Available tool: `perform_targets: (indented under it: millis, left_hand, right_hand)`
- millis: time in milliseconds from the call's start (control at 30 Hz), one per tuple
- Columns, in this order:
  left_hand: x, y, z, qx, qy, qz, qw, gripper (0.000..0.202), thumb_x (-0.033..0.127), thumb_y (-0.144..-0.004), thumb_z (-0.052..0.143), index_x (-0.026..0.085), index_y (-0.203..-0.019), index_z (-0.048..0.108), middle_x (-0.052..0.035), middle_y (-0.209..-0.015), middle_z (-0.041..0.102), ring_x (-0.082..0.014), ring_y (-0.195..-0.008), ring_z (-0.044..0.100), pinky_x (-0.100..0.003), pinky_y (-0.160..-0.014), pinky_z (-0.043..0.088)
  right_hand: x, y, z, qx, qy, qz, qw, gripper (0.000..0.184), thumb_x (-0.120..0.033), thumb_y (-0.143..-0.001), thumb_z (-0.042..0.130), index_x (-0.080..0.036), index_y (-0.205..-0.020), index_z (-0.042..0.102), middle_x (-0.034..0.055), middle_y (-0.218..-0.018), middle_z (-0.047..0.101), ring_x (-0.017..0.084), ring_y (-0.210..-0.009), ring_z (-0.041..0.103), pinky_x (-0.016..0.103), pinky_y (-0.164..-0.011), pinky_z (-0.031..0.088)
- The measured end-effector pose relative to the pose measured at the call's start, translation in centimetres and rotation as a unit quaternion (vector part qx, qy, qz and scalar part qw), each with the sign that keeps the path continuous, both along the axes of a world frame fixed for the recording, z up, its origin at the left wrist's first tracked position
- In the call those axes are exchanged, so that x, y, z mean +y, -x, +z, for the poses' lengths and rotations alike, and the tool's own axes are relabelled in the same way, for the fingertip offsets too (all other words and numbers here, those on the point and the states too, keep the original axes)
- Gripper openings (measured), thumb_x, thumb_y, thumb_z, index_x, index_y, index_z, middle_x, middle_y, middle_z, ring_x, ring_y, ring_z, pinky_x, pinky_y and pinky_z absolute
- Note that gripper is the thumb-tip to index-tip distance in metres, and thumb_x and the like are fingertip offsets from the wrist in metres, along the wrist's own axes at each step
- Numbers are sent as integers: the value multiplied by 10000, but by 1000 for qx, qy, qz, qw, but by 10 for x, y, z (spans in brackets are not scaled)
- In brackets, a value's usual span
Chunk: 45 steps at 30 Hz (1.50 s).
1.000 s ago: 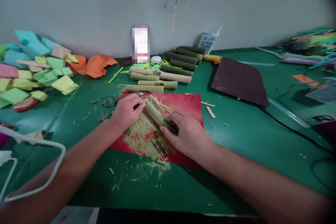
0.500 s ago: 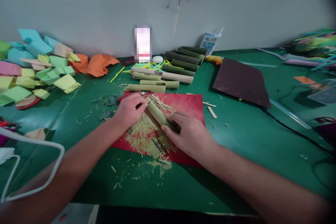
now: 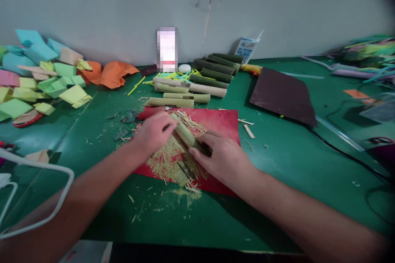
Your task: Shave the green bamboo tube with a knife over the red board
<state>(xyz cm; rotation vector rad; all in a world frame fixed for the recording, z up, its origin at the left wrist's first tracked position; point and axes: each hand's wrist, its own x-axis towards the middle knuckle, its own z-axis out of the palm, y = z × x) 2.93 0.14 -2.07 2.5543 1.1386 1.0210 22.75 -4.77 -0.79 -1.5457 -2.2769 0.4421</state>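
Note:
A pale green bamboo tube [image 3: 184, 132] slants over red paper [image 3: 226, 121] strewn with shavings and dust. My right hand [image 3: 224, 154] is closed round its darker near end, thumb on the left side. At the far end, my left hand [image 3: 156, 131] has its fingers curled together with the tips against the tube; whatever may be between them is hidden. Just behind that hand, at the paper's far edge, lies a red-handled tool [image 3: 152, 111] with a metal part. Dark peelings and slivers [image 3: 185, 170] lie below the tube.
Several cut bamboo tubes [image 3: 171, 102] lie beyond the paper, with a lit phone [image 3: 167, 51] against the wall. Folded coloured papers [image 3: 46, 78] heap at left. To the right sits a dark brown board [image 3: 284, 96]. A white cable [image 3: 66, 197] loops by my left forearm.
My left hand's fingertips have shifted slightly right over the tube's far end, uncovering more of the red-handled tool. My right hand keeps its grip. The view has turned slightly.

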Motion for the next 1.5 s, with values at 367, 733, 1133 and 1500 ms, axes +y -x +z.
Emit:
perform_targets:
  millis: [367,733,1133,1500]
  left_hand:
    - [-1,2,0,-11,12,35,999,86,154,-820,581,145,-746,626,-44,-800,645,-137,-743,600,-276,-703,487]
    - [-3,-1,-2,28,12,-17,999,100,170,-851,541,156,-798,625,-44,-802,635,-137,-747,591,-276,-695,484]
    - [-7,-3,1,17,16,-15,1000,102,165,-853,540,142,-786,615,-46,-792,630,-134,-744,590,-272,-690,482]
    - [-5,3,-2,-14,0,-9,1000,106,182,-860,533,155,-804,619,-53,-801,636,-141,-754,598,-292,-725,497]
  right_hand:
    - [0,0,0,6,-3,2,1000,181,-329,-836,517,-175,-797,603,41,-791,586,150,-691,542,270,-600,374]
    - [0,0,2,9,9,5,1000,152,-309,-830,525,-184,-787,599,38,-788,590,145,-677,544,266,-586,376]
    - [-1,0,0,13,10,10,1000,150,-303,-831,522,-179,-797,599,41,-794,591,149,-681,543,272,-593,378]
    - [-1,0,0,14,10,6,1000,159,-315,-838,514,-186,-797,598,45,-790,594,154,-694,553,266,-595,380]
